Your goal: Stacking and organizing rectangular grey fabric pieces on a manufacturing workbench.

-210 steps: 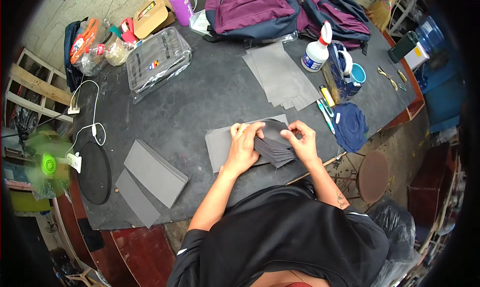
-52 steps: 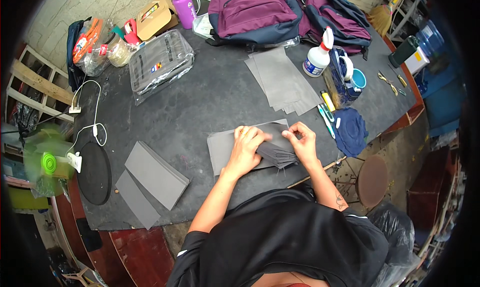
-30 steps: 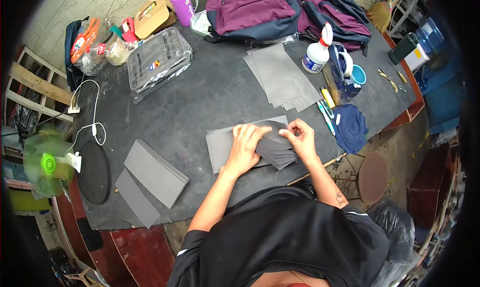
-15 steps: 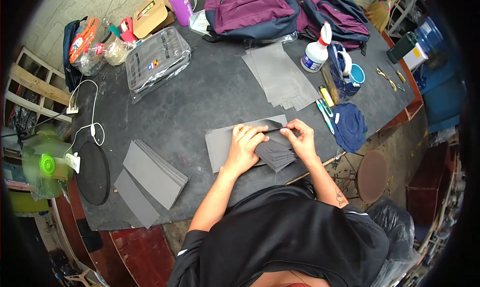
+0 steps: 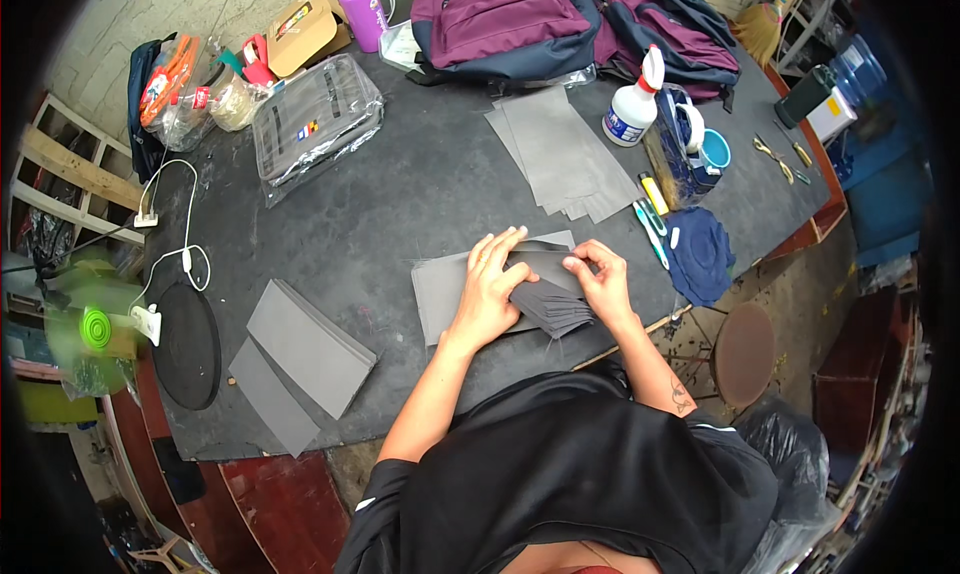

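Under my hands lies a stack of grey fabric-like sheets (image 5: 436, 296), near the table's front edge. My left hand (image 5: 486, 292) rests on the stack with its fingers stretched out, the thumb across a bundle of smaller dark grey folded pieces (image 5: 550, 309). The tip of my right hand (image 5: 602, 280) pinches the edge of a grey sheet, which is lifted a little at the stack's far side. To the left lies another pile of long grey sheets (image 5: 312, 346), fanned slightly. Further off, more grey sheets (image 5: 565, 154) are spread out.
Along the back are maroon and navy backpacks (image 5: 505, 24), a purple bottle (image 5: 360, 12) and a plastic-wrapped grey case (image 5: 318, 119). At right stand a white spray bottle (image 5: 630, 112), a teal cup (image 5: 713, 149) and a navy cloth (image 5: 698, 254). A fan (image 5: 95, 328) is at left.
My left hand's fingers have straightened and reached away from the sheet's lifted edge. My right hand keeps its pinch in nearly the same place.
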{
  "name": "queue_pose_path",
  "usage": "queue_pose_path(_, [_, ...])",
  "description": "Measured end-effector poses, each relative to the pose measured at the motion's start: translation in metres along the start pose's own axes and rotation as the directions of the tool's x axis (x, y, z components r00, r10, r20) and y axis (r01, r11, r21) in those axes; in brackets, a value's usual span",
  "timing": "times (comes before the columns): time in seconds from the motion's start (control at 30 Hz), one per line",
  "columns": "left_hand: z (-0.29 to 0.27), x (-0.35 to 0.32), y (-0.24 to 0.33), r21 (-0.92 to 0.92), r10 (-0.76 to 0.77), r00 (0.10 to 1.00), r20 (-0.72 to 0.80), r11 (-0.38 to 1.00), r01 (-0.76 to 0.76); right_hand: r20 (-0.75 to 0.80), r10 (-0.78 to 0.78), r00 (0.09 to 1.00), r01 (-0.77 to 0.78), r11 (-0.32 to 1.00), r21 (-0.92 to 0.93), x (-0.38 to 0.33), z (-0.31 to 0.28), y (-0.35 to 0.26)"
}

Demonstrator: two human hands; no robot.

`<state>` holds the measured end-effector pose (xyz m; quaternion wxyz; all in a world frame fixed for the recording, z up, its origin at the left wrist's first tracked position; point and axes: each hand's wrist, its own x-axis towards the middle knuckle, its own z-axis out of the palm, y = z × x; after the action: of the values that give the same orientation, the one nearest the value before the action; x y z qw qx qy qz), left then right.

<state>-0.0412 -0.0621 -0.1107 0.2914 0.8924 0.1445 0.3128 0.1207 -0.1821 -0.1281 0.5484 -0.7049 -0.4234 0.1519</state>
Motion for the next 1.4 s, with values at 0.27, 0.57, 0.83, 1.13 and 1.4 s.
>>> queue_pose_path(0.27, [0.002, -0.005, -0.006, -0.063, 0.020, 1.000, 0.015, 0.998, -0.019, 0.031, 0.020, 0.999, -0.021, 0.999, 0.024, 0.000, -0.002, -0.001])
queue_pose_path(0.57, [-0.003, -0.003, -0.001, 0.003, 0.024, 0.998, 0.062, 1.000, -0.024, 0.033, 0.084, 0.996, -0.085, 0.996, 0.040, -0.001, 0.000, 0.003])
queue_pose_path(0.83, [0.002, -0.003, -0.003, 0.017, 0.045, 0.999, -0.001, 0.999, -0.045, 0.154, 0.083, 0.985, -0.111, 0.977, 0.184, -0.001, -0.009, 0.005])
queue_pose_path(1.13, [0.000, -0.004, -0.003, -0.073, 0.038, 0.999, -0.009, 0.997, -0.038, -0.009, 0.251, 0.968, -0.249, 0.957, -0.152, 0.016, -0.012, 0.009])
queue_pose_path(1.4, [0.000, -0.005, -0.003, -0.012, 0.006, 0.993, 0.120, 1.000, -0.005, -0.009, 0.248, 0.969, -0.247, 0.968, 0.050, 0.011, 0.000, 0.007])
